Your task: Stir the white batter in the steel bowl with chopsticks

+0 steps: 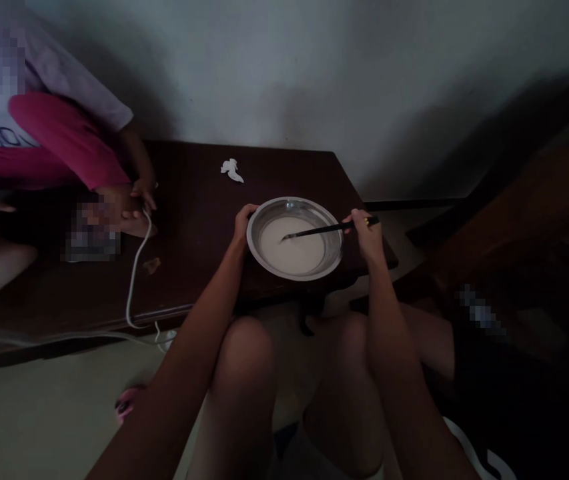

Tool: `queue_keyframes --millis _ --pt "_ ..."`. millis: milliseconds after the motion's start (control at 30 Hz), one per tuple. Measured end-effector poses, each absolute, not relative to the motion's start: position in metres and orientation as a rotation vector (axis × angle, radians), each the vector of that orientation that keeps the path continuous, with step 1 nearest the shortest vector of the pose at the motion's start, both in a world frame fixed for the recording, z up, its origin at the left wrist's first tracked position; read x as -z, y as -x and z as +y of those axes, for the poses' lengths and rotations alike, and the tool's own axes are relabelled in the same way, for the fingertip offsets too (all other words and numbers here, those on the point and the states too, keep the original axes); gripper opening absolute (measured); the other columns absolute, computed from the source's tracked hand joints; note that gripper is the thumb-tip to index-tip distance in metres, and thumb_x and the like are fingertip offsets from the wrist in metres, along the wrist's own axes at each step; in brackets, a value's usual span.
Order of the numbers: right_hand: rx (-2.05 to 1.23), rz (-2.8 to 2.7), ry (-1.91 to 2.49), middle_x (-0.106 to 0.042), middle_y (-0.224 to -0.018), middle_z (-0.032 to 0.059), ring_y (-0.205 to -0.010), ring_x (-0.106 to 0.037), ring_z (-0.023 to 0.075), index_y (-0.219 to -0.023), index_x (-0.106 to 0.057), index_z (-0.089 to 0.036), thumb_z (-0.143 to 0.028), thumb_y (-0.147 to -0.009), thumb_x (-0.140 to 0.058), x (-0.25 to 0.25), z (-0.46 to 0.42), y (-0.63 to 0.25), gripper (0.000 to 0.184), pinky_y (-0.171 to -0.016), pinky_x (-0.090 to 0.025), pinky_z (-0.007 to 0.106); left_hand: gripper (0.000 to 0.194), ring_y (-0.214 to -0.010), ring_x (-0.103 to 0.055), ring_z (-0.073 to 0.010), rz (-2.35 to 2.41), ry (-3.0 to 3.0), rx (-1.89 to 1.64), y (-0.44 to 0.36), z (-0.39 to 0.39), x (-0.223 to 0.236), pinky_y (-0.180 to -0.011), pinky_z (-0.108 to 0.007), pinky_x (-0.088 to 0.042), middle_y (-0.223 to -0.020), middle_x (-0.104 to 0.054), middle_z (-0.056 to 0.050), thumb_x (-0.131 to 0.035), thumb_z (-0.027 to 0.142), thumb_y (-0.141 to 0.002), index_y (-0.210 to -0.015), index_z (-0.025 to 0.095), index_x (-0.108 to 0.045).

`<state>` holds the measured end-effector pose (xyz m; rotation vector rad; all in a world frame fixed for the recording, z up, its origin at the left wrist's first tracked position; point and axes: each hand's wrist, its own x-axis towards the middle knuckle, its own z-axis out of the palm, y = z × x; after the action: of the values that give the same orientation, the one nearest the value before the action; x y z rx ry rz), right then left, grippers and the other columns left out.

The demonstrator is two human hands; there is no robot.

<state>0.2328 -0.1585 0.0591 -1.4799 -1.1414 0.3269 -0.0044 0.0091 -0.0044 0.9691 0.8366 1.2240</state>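
Steel, shallow and round, the bowl (295,237) sits at the centre of the frame on the near edge of the dark wooden counter (199,233), holding pale liquid. The left hand (242,223) curls its grip around the bowl's left rim. The right hand (367,233) pinches a thin black brush (325,230), tip dipped in the liquid. At upper left, another person's hand (141,193) rests by a white cable (137,267); a crumpled tissue (232,170) lies behind the bowl.
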Motion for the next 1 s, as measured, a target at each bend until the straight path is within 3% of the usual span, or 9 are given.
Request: queue_keyframes --millis 133,333,500,700,867,1000 --pt "-0.266 -0.972 1.49 -0.052 -0.046 -0.003 -0.043 -0.045 0.0094 -0.055 -0.06 -0.02 -0.057 -0.085 -0.054 -0.0603 -0.1607 -0.2349 0.049 -0.051 -0.037 0.026 0.017 -0.062 -0.055 -0.0137 0.843 -0.911 -1.176 0.0046 0.0096 0.0043 -0.062 -0.024 -0.046 -0.058 -0.057 0.001 -0.058 0.025 -0.069 -0.053 0.019 -0.061" --pt "-0.334 -1.185 1.461 -0.058 -0.054 -0.0021 -0.056 -0.056 0.0118 -0.064 -0.066 -0.02 -0.055 -0.085 -0.056 -0.0605 -0.1584 -0.229 0.042 -0.061 -0.043 0.027 0.018 -0.061 -0.053 -0.0121 0.843 -0.912 -1.204 0.0045 0.008 0.0016 -0.064 -0.024 -0.045 -0.059 -0.057 0.002 -0.054 0.019 -0.071 -0.054 0.018 -0.061" --pt "-0.243 -0.969 1.493 -0.052 -0.048 -0.0031 -0.044 -0.045 0.0094 -0.055 -0.058 -0.02 -0.055 -0.086 -0.052 -0.0609 -0.1592 -0.2353 0.047 -0.051 -0.036 0.026 0.019 -0.057 -0.05 -0.0121 0.862 -0.819 -1.127 0.0031 0.006 -0.0011 -0.06 -0.024 -0.043 -0.057 -0.056 0.002 -0.051 0.017 -0.07 -0.053 0.018 -0.06" --pt "-0.32 -1.184 1.506 -0.056 -0.052 -0.0026 -0.056 -0.055 0.0123 -0.062 -0.062 -0.021 -0.058 -0.085 -0.053 -0.0635 -0.1586 -0.2281 0.045 -0.062 -0.044 0.027 0.017 -0.064 -0.053 -0.0129 0.845 -0.929 -1.217 0.0047 0.0063 0.0017 -0.064 -0.023 -0.045 -0.061 -0.059 0.002 -0.052 0.016 -0.068 -0.054 0.019 -0.062" --pt "-0.25 -0.977 1.514 -0.051 -0.047 -0.0032 -0.044 -0.045 0.0098 -0.056 -0.058 -0.02 -0.06 -0.085 -0.052 -0.063 -0.1612 -0.2338 0.05 -0.052 -0.039 0.026 0.018 -0.061 -0.052 -0.0132 0.851 -0.861 -1.158 0.004 0.0068 0.0016 -0.063 -0.025 -0.045 -0.059 -0.057 0.001 -0.052 0.018 -0.07 -0.054 0.019 -0.061" --pt "-0.414 -1.205 1.485 -0.057 -0.053 -0.0025 -0.054 -0.054 0.0119 -0.061 -0.061 -0.021 -0.061 -0.082 -0.056 -0.0634 -0.1599 -0.2273 0.046 -0.06 -0.044 0.027 0.017 -0.06 -0.053 -0.0129 0.842 -0.892 -1.161 0.0041 0.007 0.0012 -0.064 -0.025 -0.046 -0.059 -0.057 0.002 -0.055 0.019 -0.07 -0.054 0.019 -0.061"
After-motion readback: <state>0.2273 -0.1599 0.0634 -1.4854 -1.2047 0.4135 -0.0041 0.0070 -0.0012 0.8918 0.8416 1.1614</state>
